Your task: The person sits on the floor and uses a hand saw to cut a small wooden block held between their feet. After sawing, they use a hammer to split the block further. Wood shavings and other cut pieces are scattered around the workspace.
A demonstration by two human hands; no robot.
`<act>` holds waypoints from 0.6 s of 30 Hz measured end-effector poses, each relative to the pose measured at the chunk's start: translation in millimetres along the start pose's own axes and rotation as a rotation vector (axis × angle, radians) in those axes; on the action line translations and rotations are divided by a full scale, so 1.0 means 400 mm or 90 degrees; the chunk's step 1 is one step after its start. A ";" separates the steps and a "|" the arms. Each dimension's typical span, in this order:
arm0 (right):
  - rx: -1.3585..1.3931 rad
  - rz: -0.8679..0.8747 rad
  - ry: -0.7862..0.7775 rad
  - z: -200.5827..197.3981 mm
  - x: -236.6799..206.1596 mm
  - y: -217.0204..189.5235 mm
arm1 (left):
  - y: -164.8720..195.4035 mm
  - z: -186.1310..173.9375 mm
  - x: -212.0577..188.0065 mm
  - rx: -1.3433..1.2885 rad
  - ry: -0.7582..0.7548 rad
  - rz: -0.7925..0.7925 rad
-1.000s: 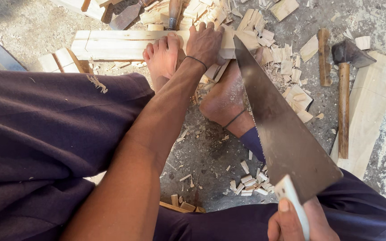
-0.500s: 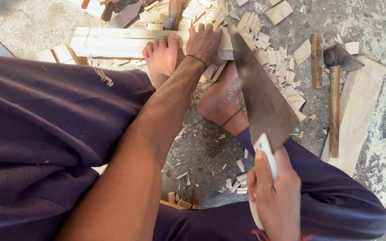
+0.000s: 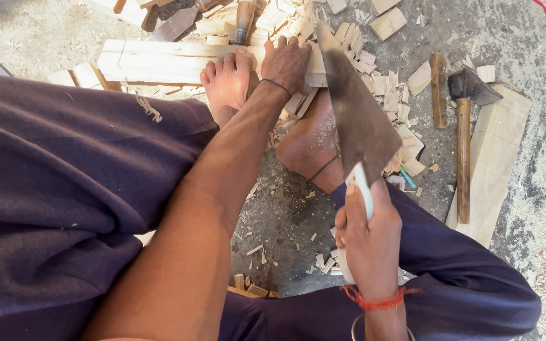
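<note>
The saw's [image 3: 355, 113] teeth can't be made out from here, and its pale handle is mostly buried inside the right hand [image 3: 369, 243]. The plank's [image 3: 159, 62] far end runs under a heap of offcuts [image 3: 387, 82] and gets lost there. The person's body is cut off at the bottom edge; only purple trousers and two forearms show.

Right hand: fingers clenched tight round the saw handle, near side of the plank, blade slanting up and away with its tip reaching the plank's right end. Left hand [image 3: 285, 63]: fingers spread flat and pressing down on top of the plank, just left of the blade. A bare left foot [image 3: 227, 79] pins the plank right beside that hand; the right foot [image 3: 311, 142] sits just this side of the plank, under the blade.

The plank is pale, squared, raw wood lying across the dusty concrete floor [image 3: 285, 221]. The blade is broad, dull grey, tapering to the tip. Right of the saw, well apart from the plank, lies an axe [image 3: 462, 126] with a dark wedge head and a long wooden haft, resting against a light board [image 3: 500, 145]. Chips and shavings everywhere.
</note>
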State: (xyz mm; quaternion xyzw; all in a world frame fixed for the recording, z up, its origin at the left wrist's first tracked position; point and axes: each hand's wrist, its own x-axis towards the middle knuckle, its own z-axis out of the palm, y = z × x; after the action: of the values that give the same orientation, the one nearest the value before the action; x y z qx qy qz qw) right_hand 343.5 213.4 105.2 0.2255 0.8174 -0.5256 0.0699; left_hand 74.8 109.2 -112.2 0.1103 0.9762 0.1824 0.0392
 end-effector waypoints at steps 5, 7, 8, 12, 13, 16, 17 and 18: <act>-0.072 0.094 0.059 -0.132 -0.182 0.181 | -0.009 0.015 0.007 -0.048 -0.011 0.014; -0.081 0.094 0.085 -0.169 -0.228 0.234 | -0.012 0.024 0.014 -0.038 -0.006 0.011; -0.086 0.090 0.099 -0.184 -0.245 0.250 | -0.011 0.029 0.013 -0.038 -0.008 0.011; -0.071 0.071 0.130 -0.228 -0.264 0.260 | -0.019 0.028 0.007 -0.041 -0.008 0.026; -0.065 0.076 0.128 -0.239 -0.271 0.256 | -0.022 0.024 0.002 -0.044 -0.003 0.031; -0.045 0.073 0.142 -0.269 -0.283 0.256 | -0.028 0.008 -0.009 -0.055 -0.004 0.045; -0.037 0.071 0.145 -0.279 -0.290 0.257 | -0.027 0.002 -0.010 -0.057 -0.006 0.050; -0.021 0.069 0.148 -0.285 -0.296 0.260 | -0.025 -0.006 -0.010 -0.051 0.002 0.058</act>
State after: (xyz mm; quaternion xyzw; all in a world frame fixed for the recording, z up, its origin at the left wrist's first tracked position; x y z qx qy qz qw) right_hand 508.7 315.9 110.6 0.3271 0.8153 -0.4778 0.0066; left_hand 76.5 98.3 -113.3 0.1523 0.9623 0.2230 0.0335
